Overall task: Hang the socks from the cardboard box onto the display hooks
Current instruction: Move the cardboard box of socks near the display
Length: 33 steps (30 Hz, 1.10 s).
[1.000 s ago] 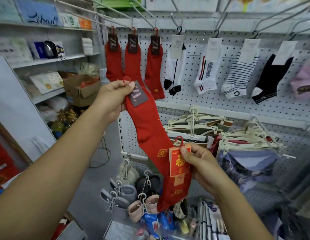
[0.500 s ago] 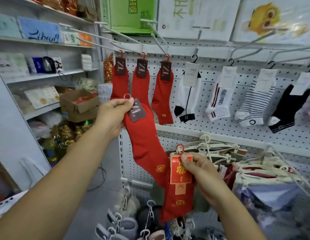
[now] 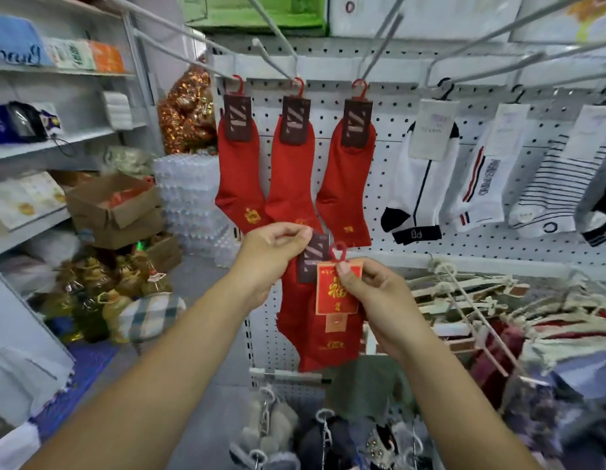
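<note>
My left hand point(image 3: 272, 254) pinches the top of a red sock with a dark brown label point(image 3: 314, 261). My right hand point(image 3: 369, 293) pinches a second red sock pack by its red-and-gold card point(image 3: 335, 293), whose red plastic hook sticks up above my thumb. Both socks hang together point(image 3: 315, 337) in front of the pegboard. Three matching red socks point(image 3: 289, 171) hang on long white display hooks point(image 3: 271, 22) above. An open cardboard box point(image 3: 113, 206) with red contents stands on the left.
White and striped socks point(image 3: 427, 171) hang on hooks to the right. Shelves point(image 3: 54, 137) with goods fill the left. A rack of pale hangers point(image 3: 491, 300) juts out at right. Small furry items on clips point(image 3: 271, 432) hang below.
Both hands have drawn together, so the two socks now overlap below the three hung red socks. The view has moved closer to the pegboard.
</note>
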### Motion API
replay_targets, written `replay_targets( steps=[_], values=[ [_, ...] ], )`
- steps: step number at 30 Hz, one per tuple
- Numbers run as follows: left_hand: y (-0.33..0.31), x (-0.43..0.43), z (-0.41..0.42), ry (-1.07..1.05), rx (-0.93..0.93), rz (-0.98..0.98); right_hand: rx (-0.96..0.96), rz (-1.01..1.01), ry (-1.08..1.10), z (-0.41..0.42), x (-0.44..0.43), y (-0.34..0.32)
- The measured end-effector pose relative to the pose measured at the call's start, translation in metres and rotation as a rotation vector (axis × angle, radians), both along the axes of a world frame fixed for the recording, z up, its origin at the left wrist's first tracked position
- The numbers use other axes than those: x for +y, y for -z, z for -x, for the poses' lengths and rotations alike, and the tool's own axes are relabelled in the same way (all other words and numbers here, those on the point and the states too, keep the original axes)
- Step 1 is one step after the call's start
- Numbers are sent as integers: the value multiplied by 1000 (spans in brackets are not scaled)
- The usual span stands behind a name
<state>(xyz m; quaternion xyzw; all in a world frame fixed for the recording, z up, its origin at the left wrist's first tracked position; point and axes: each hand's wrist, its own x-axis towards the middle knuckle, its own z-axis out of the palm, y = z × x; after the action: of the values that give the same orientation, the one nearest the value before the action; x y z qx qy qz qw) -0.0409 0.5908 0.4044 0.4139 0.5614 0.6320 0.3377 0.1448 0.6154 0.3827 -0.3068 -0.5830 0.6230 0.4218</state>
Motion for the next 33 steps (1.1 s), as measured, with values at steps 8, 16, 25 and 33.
replay_targets(
  steps=[8,16,25,33],
  values=[
    [-42,29,32,105,27,-53,185,-68,215,46,23,-45],
    [-109,53,51,-20,171,-372,185,-68,320,35,44,-68],
    [-130,78,68,-102,138,-442,177,-90,330,27,48,-63],
    [-112,73,75,-107,62,-412,196,-49,331,16,43,-59]
  ],
)
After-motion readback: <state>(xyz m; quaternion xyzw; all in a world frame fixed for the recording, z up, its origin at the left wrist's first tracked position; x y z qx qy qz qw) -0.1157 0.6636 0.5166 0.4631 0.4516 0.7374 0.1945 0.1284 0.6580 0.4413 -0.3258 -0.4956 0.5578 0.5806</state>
